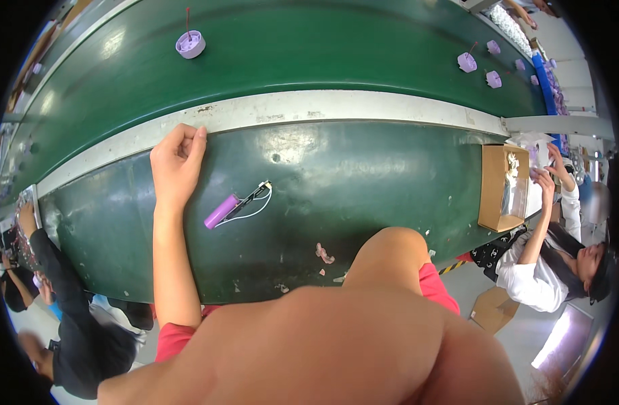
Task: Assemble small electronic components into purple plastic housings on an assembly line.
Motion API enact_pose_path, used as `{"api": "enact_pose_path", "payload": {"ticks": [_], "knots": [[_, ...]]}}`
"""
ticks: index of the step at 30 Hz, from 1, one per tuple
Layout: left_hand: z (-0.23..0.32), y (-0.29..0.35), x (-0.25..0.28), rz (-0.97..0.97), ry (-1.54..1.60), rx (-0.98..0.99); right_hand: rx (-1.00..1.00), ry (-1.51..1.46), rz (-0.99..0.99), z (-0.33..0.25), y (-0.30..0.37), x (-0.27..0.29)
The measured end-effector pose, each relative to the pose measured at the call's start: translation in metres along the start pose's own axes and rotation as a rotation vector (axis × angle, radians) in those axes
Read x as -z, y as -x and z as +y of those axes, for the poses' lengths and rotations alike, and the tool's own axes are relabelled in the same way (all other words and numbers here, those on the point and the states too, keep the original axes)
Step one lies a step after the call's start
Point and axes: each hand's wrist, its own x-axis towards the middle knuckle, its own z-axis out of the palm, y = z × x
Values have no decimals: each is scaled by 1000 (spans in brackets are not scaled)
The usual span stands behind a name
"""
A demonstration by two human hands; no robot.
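My left hand [178,156] rests by the white rail [275,109], fingers curled in and thumb alongside; nothing shows in it. To its lower right, apart from it, lies a purple cylindrical battery cell [221,212]. A thin dark circuit board [250,196] extends from one end of the cell, and a looped white wire [257,211] runs beside them. My right arm [389,256] is bent, its elbow over the bench's near edge. Skin very close to the camera, seemingly of my right hand [309,351], fills the bottom; its fingers are hidden.
Beyond the rail, a green belt [309,54] carries several lilac round parts, one a cup [190,44] with a red stem. Pinkish scraps [324,254] lie on the green bench [363,182]. A cardboard box [493,189] stands right, beside a co-worker [535,270]; another person [87,344] works left.
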Motion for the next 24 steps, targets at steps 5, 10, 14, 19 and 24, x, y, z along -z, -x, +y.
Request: {"api": "enact_pose_path", "payload": {"ticks": [5, 10, 14, 19, 24], "knots": [[1, 0, -1, -4, 7, 1, 8, 19, 11, -4, 2, 2], [4, 0, -1, -10, -17, 3, 24, 39, 35, -8, 7, 4], [2, -2, -2, 1, -11, 7, 42, 67, 47, -11, 9, 8], [0, 2, 1, -2, 10, 31, 67, 90, 9, -17, 6, 9], [3, 4, -1, 1, -1, -19, 129, 51, -46, -15, -5, 1]]}}
